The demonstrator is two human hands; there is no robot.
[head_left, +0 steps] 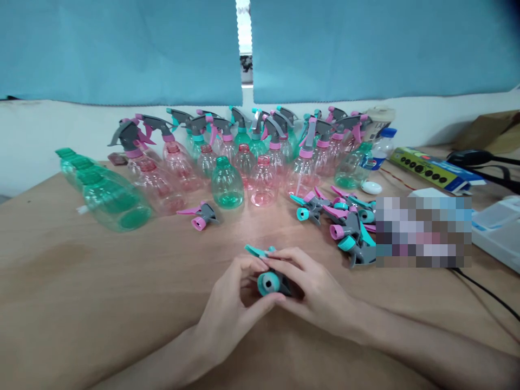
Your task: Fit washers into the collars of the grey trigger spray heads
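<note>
Both my hands are closed around one grey and teal spray head just above the table, its round collar facing me. My left hand grips it from the left, thumb under the collar. My right hand covers its right side, so part of the grey body is hidden. Ahead and to the left lies a loose grey and pink spray head. A heap of loose pink and teal spray heads lies to the right. Open bottles, one green and one pink, stand straight ahead.
Several bottles with spray heads fitted stand at the back. Green bottles stand at the left. At the right are a capped water bottle, a yellow-green box, a white oval object, a black cable and a blurred-out patch.
</note>
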